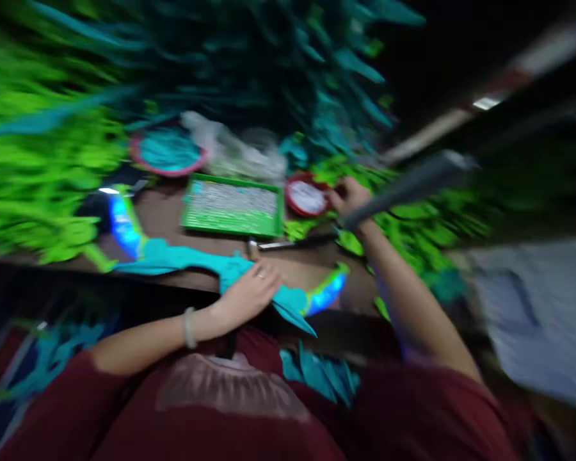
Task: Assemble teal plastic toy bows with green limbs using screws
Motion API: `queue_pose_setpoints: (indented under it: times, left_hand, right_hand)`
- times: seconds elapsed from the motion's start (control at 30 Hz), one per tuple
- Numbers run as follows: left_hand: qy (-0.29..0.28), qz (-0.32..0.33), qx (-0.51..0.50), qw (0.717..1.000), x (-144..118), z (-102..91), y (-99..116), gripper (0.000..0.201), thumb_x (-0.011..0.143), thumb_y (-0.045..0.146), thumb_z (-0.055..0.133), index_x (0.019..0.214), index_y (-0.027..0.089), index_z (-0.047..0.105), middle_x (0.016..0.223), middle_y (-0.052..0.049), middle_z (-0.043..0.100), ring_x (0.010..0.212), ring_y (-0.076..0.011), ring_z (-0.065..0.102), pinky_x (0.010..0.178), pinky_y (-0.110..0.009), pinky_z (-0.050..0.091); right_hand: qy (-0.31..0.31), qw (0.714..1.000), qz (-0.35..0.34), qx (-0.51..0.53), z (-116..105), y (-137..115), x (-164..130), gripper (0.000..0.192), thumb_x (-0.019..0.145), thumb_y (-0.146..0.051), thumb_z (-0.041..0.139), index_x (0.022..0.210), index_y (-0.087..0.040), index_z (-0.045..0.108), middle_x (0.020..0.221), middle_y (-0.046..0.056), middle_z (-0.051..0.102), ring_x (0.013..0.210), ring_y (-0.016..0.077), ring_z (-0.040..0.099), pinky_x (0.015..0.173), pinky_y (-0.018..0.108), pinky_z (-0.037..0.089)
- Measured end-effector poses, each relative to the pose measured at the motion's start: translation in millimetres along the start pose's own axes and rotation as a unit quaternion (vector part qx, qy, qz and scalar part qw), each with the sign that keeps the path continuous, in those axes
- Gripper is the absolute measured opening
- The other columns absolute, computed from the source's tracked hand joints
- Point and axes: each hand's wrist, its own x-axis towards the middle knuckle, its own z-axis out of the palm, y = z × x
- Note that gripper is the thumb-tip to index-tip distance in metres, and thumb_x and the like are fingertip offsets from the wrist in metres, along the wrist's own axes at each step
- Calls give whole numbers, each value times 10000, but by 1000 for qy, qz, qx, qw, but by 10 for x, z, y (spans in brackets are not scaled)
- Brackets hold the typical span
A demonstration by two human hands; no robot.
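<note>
One hand [250,294], the left, on turquoise piece [170,257]

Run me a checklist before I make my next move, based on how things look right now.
1. Left hand on the teal fabric: ok.
2. Fabric wholly on the table: not ok, a pointed tip hangs past the near edge.
3. Right hand at the red bowl: ok, close by its rim.
4. Right hand holding something: cannot tell, blurred.
5. Green tray on the table: ok, left of the red bowl.
</note>
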Motion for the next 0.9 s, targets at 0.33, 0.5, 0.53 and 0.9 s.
queue_pose_setpoints:
  times: [0.33,0.5,0.53,0.9]
  left_hand:
    - [213,16,-114,970,112,624,321,328,952,135,510,1254,188,625,1337,-150,629,1299,-274,551,1057,-428,410]
    - [199,10,-124,972,141,714,292,333,969,179,510,1288,197,603,1320,-141,643,1289,-254,563,1064,-409,379]
    - [190,11,-133,973,154,721,301,326,978,197,498,1287,195,602,1350,-144,621,1313,-255,542,1068,-408,377]
    - [276,-30,-50,959,-577,59,83,400,838,257,732,1207,327,595,1205,1,694,1223,-187,584,1082,-351,402]
  right_hand:
    - [175,941,287,37,-1077,192,-2312,60,834,-244,641,814,-189,654,626,-41,579,542,111,559,548,253,488]
    - [-21,992,115,38,-717,-472,-2844,172,927,-170,550,1021,-236,679,906,55,703,820,180,668,732,342,559]
    - [-31,996,76,44,-624,-522,-2807,188,934,-156,538,1043,-240,667,928,60,703,859,184,668,760,344,558]
    - [-94,992,-34,82,-298,-585,-2173,151,969,-120,451,1018,-220,553,912,69,592,880,191,587,772,339,517]
